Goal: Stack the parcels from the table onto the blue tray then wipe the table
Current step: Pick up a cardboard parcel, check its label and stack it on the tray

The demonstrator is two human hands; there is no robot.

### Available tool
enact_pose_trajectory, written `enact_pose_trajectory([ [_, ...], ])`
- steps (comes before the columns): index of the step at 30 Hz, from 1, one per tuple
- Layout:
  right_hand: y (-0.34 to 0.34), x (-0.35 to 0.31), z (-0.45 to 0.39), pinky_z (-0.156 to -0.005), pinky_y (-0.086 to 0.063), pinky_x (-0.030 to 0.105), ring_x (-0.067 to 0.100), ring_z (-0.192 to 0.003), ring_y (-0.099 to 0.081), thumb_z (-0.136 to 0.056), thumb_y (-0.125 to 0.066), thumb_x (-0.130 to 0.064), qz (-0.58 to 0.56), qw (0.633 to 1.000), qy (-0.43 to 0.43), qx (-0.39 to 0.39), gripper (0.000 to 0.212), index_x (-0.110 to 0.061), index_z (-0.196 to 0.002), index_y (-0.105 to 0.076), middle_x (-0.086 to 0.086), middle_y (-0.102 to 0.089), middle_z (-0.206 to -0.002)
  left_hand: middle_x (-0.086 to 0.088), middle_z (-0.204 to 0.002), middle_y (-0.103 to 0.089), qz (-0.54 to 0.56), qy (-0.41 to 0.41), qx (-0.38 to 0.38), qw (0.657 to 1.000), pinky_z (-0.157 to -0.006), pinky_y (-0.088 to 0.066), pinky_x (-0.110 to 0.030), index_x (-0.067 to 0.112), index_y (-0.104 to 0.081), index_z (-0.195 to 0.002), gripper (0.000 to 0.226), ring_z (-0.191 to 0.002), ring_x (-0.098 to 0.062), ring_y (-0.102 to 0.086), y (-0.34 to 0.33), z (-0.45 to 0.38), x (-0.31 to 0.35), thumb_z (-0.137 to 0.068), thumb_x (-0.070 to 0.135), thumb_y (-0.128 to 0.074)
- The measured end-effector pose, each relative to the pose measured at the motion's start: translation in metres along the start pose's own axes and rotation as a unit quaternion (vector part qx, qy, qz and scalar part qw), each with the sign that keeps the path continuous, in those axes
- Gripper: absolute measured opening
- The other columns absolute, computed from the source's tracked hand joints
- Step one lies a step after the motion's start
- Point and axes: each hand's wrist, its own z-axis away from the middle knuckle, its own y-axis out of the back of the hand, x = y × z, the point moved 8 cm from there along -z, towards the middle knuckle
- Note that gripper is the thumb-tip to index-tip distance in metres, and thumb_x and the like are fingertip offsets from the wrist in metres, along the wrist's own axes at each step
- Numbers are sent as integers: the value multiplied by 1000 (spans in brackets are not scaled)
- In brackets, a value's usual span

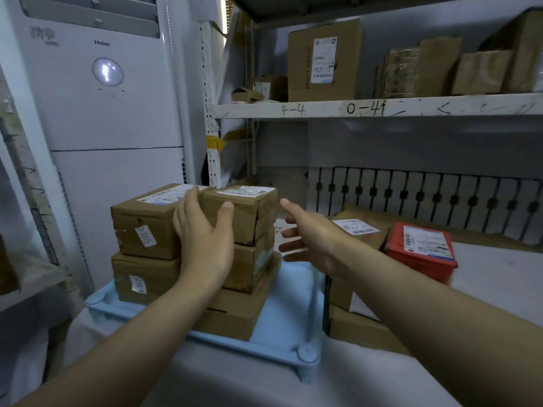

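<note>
Brown parcels sit stacked on the blue tray (289,330), w/ the left hand (205,245) pressed flat against the front of the top small parcel (239,214), fingers straight & close together, thumb spread over its front face. Right hand (311,239) hovers just beside the stack, fingers apart & relaxed, holding nothing. A red parcel (421,251) & a flat brown parcel (360,227) lie on the white table (499,277) to the right.

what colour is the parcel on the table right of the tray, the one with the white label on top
Red. The red parcel with its white label shows clearly in the head view, the only view.
</note>
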Motion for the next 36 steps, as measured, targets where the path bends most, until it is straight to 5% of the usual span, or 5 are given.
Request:
enact_pose_trajectory([
  [5, 59, 10, 33, -64, -52, 34, 17, -66, -63, -98, -52, -47, -37, 996, 74, 25, 34, -17, -113, -57, 1, -59, -87, 8, -131, -38, -5, -203, -55, 978, -105, -25, -7, 27, -49, -124, 35, -126, -4, -37, -35, 71, 41, -93, 16, -61],
  [16, 223, 97, 109, -58, -42, 30, 19, -64, -50, -96, -58, -16, 2, 968, 3, 251, 14, -9, -85, -64, 5, -57, -74, -2, -138, -49, 24, 171, -280, 944, -89, -32, -25, 13, -42, -144, 50, -119, -18, -48, -162, 129, -28, -97, 26, -57],
  [22, 232, 144, 114, -72, -46, 33, 20, -80, -54, -97, -57, -21, 34, 971, -58, 228, 19, -15, -81, -65, 5, -61, -89, -4, -149, -44, -1, 224, -300, 927, -91, -35, -25, 14, -33, -150, 60, -129, -23, -48, -184, 130, -42, -97, 33, -54],
  [31, 206, 144, 86, -108, -41, 46, 26, -112, -60, -90, -39, -60, 98, 973, -56, 204, 46, -26, -103, -68, 0, -68, -116, 0, -99, -68, -19, 195, -303, 933, -60, -43, -21, 12, -63, -107, 19, -83, -9, -62, -190, 131, -39, -94, 26, -58],
  [36, 209, 143, 82, -84, -46, 32, 20, -99, -61, -101, -46, -39, 54, 974, -41, 215, 29, -18, -108, -66, 3, -68, -109, -2, -81, -65, -32, 190, -320, 928, -52, -43, -18, 7, -61, -88, 26, -62, -6, -59, -190, 138, -34, -96, 31, -57],
])
